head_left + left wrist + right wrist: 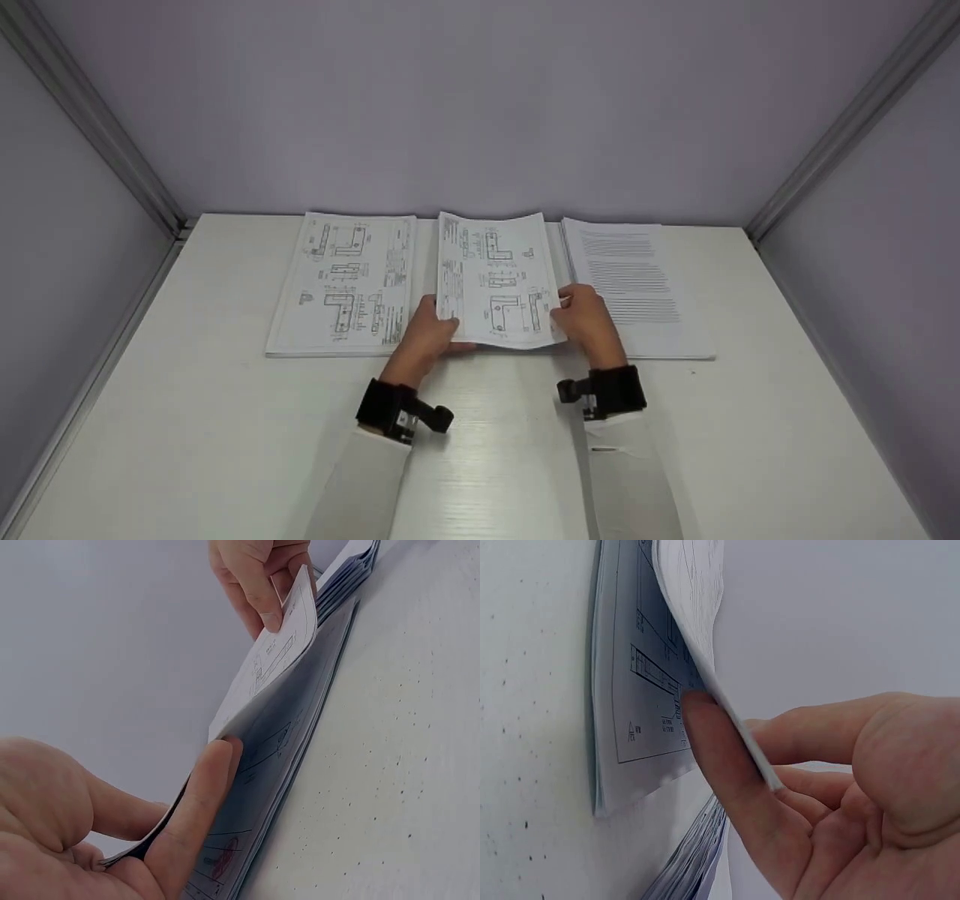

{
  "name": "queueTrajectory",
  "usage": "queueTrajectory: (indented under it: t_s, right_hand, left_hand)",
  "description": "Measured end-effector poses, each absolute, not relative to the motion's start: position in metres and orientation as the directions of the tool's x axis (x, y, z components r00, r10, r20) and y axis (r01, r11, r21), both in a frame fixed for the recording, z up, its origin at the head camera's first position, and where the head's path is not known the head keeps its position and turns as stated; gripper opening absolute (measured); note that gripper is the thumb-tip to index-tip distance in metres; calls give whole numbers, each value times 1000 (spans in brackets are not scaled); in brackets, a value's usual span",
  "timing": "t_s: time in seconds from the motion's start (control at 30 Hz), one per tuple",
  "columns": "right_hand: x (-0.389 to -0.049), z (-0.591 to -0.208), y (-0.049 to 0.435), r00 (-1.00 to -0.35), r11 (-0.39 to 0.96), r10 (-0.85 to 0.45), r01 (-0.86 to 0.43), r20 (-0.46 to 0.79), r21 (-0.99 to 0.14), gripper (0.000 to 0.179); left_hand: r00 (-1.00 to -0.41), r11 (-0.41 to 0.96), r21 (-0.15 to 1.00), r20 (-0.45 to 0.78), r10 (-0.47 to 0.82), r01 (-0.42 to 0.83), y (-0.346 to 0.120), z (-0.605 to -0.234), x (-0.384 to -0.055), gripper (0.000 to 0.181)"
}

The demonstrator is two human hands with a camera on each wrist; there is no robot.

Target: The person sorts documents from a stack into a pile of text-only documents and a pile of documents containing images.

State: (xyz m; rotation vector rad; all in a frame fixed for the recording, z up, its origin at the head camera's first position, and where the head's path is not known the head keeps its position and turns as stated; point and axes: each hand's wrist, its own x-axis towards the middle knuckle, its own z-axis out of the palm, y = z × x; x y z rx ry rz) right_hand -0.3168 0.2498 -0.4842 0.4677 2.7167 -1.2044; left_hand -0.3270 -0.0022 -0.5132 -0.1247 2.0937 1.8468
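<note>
A thin bundle of paper sheets (514,259) printed with technical drawings is held up at the middle of the table, its near edge bowed. My left hand (427,334) pinches its left edge between thumb and fingers. At the opposite edge my right hand (589,319) pinches it in the same way. Below the bundle lies another paper stack (622,742) with drawings on its top page; the bundle stands apart from it on the near side. The bundle hides most of that lower stack in the head view.
To the left lies a paper stack (352,281) with similar drawings. On the right is a thicker stack of text pages (637,300). The white table (495,450) meets a back wall (480,105) just behind the papers, with panels at both sides.
</note>
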Motion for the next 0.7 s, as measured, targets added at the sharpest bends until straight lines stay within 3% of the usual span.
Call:
queueTrajectory:
  t_s: [0.3, 0.7]
  right_hand:
    - [-316, -482, 249, -936, 627, 229, 353, -268, -695, 47]
    - [-315, -476, 247, -937, 571, 224, 349, -268, -743, 42]
  left_hand:
    - [-926, 191, 936, -331, 184, -297, -6, -506, -326, 58]
    - [-931, 113, 955, -293, 216, -275, -18, -497, -324, 54]
